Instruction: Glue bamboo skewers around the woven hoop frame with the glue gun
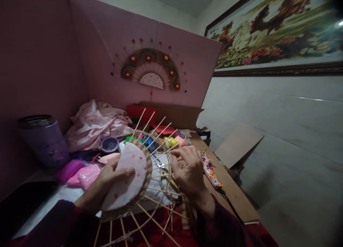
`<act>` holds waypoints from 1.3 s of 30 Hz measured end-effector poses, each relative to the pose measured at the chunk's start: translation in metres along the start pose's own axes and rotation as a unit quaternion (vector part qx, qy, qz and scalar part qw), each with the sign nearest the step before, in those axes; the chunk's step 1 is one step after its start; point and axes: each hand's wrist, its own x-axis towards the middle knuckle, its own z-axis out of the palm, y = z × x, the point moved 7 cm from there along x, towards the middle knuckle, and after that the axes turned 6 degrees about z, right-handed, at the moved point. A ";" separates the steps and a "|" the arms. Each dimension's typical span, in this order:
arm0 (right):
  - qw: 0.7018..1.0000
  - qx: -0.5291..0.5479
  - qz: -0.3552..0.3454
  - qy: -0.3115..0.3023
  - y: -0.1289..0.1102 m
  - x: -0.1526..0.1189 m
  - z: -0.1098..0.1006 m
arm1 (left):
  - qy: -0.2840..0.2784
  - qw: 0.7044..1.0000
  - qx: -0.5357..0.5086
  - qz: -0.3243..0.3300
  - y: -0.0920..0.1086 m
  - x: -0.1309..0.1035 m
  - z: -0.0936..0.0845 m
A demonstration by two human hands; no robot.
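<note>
- The left hand [112, 174] holds the half-round white fabric piece with small coloured dots [130, 177], thumb on its front face; the piece is above the worktop [57, 200], tilted.
- The fingertips of the right hand [189, 168] are brought close together beside the outer ends of the thin, pale wooden sticks [164, 130]; whether they pinch a stick or the thin brown twine [170, 177], I cannot tell.
- For good work, I think the left hand should keep a firm but soft grip, so the brown braided edge [148, 168] does not bend.
- The twine should be pulled evenly at each stick, with equal spacing; too much pull could turn the sticks sideways.
- The metal scissors [160, 164] lie behind the sticks, so care against catching is wise.
- The framed horse picture [268, 33] carries small dark marks, too small to read; I can read no brand or label.
</note>
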 end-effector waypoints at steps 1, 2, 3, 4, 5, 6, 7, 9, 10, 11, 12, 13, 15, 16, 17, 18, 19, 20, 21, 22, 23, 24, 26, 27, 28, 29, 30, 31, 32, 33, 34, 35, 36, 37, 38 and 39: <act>1.000 -0.011 0.004 -0.002 0.000 0.000 0.001 | 0.006 1.000 0.006 0.002 0.000 0.000 -0.001; 1.000 -0.020 0.005 -0.003 0.000 0.000 0.002 | 0.012 1.000 0.012 0.004 0.001 0.001 -0.002; 1.000 -0.025 0.004 -0.005 -0.001 0.000 0.003 | 0.016 1.000 0.019 0.007 0.001 0.001 -0.003; 1.000 -0.027 0.003 -0.005 -0.001 0.000 0.003 | 0.018 1.000 0.024 0.009 0.001 0.001 -0.003; 1.000 -0.029 0.002 -0.005 -0.002 0.000 0.004 | 0.017 0.999 0.027 0.010 0.001 0.001 -0.003; 1.000 -0.030 0.001 -0.006 -0.002 0.000 0.004 | 0.013 0.999 0.027 0.013 0.000 0.001 -0.003; 0.999 -0.031 0.001 -0.006 -0.002 0.000 0.005 | 0.008 1.000 0.025 0.015 0.000 0.002 -0.002; 0.999 -0.034 -0.001 -0.006 -0.002 0.000 0.005 | 0.002 1.000 0.017 0.019 -0.001 0.002 -0.001; 0.999 -0.034 -0.004 -0.005 -0.002 0.000 0.005 | 0.001 1.000 0.016 0.020 -0.001 0.002 -0.002; 0.999 -0.034 -0.007 -0.004 -0.002 0.000 0.005 | 0.003 1.000 0.017 0.021 -0.001 0.002 -0.002; 0.999 -0.034 -0.010 -0.002 -0.002 0.000 0.005 | 0.007 1.000 0.020 0.023 -0.002 0.003 -0.003; 0.999 -0.034 -0.013 -0.001 -0.002 0.000 0.006 | 0.010 0.999 0.023 0.024 -0.001 0.003 -0.003; 0.999 -0.036 -0.015 0.001 -0.001 0.000 0.007 | 0.014 0.999 0.026 0.026 -0.001 0.003 -0.004; 0.999 -0.037 -0.015 0.000 -0.001 0.000 0.007 | 0.014 0.999 0.027 0.023 -0.001 0.002 -0.004; 0.999 -0.038 -0.014 0.000 0.000 0.000 0.008 | 0.013 0.999 0.026 0.019 -0.002 0.002 -0.003; 0.999 -0.038 -0.014 -0.001 0.000 0.000 0.008 | 0.011 0.999 0.026 0.015 -0.002 0.002 -0.003; 0.999 -0.038 -0.014 -0.001 0.000 0.000 0.008 | 0.010 1.000 0.025 0.013 -0.002 0.002 -0.002; 0.999 -0.038 -0.013 -0.002 0.000 0.000 0.009 | 0.009 1.000 0.024 0.011 -0.002 0.002 -0.002; 0.999 -0.038 -0.012 -0.003 0.000 -0.001 0.008 | 0.010 1.000 0.024 0.012 -0.002 0.001 -0.002; 0.999 -0.036 -0.009 -0.003 0.000 -0.001 0.008 | 0.012 1.000 0.024 0.013 -0.001 0.001 -0.002; 0.999 -0.033 -0.005 -0.002 0.000 -0.001 0.007 | 0.013 1.000 0.024 0.014 -0.001 0.001 -0.002; 1.000 -0.030 -0.002 0.000 0.000 -0.001 0.006 | 0.014 1.000 0.023 0.014 -0.001 0.001 -0.001; 1.000 -0.022 0.006 0.008 0.000 0.000 0.001 | 0.010 1.000 0.014 0.013 0.000 0.000 0.000; 1.000 -0.018 0.009 0.015 0.000 0.000 -0.001 | 0.006 1.000 0.009 0.013 0.000 0.000 0.001; 1.000 -0.014 0.011 0.020 0.001 0.001 -0.003 | 0.003 1.000 0.003 0.012 0.000 0.000 0.001; 1.000 -0.009 0.012 0.022 0.002 0.001 -0.005 | 0.001 1.000 -0.003 0.011 0.000 0.000 0.002; 1.000 -0.003 0.010 0.021 0.002 0.001 -0.006 | -0.001 1.000 -0.009 0.009 0.000 0.000 0.002; 1.000 0.003 0.006 0.016 0.002 0.001 -0.006 | -0.002 1.000 -0.017 0.008 0.000 0.000 0.002; 1.000 0.009 0.001 0.009 0.002 0.001 -0.006 | -0.003 1.000 -0.025 0.007 0.000 0.001 0.001; 1.000 0.012 -0.004 0.003 0.002 0.001 -0.005 | -0.004 0.999 -0.032 0.006 0.000 0.001 0.001; 1.000 0.013 -0.008 -0.002 0.002 0.001 -0.004 | -0.003 0.999 -0.036 0.005 -0.001 0.002 0.001; 1.000 0.012 -0.008 -0.006 0.003 0.000 -0.003 | -0.003 0.999 -0.039 0.003 -0.001 0.002 0.000; 1.000 0.009 -0.008 -0.010 0.003 0.000 -0.002 | -0.002 0.999 -0.041 0.001 -0.001 0.003 0.000; 1.000 0.005 -0.007 -0.016 0.003 -0.001 0.000 | -0.001 0.999 -0.043 -0.003 -0.002 0.003 0.000; 1.000 0.004 -0.007 -0.023 0.002 -0.001 0.001 | 0.000 0.999 -0.044 -0.006 -0.002 0.002 -0.001; 0.999 0.004 -0.008 -0.032 0.001 -0.001 0.002 | 0.000 0.999 -0.047 -0.007 -0.002 0.002 -0.001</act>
